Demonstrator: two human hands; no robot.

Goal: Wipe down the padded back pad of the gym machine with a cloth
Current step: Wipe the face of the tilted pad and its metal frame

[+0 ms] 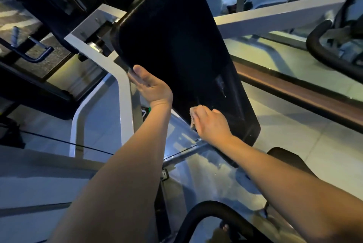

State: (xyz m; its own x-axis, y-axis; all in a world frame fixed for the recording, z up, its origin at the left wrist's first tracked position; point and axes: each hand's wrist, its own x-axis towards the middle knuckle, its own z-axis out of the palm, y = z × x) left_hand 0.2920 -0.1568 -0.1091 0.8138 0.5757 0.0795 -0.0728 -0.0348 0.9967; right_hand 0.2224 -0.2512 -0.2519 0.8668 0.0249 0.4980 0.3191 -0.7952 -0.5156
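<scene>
Fingers of the right hand (211,123) curl around a crumpled tan cloth (193,117), apparently pressing it against the lower face of the black back pad (176,46). Left hand (151,85) lies open, fingers straight, against the pad's left edge beside the white frame (123,89).

Gym floor, indoors. We note a black padded back pad (176,46) on a white steel machine frame (125,93), curved black handles (322,54), pale tiled flooring (294,125).

Pale tiled floor (294,129) under white machine frame (125,93).
</scene>
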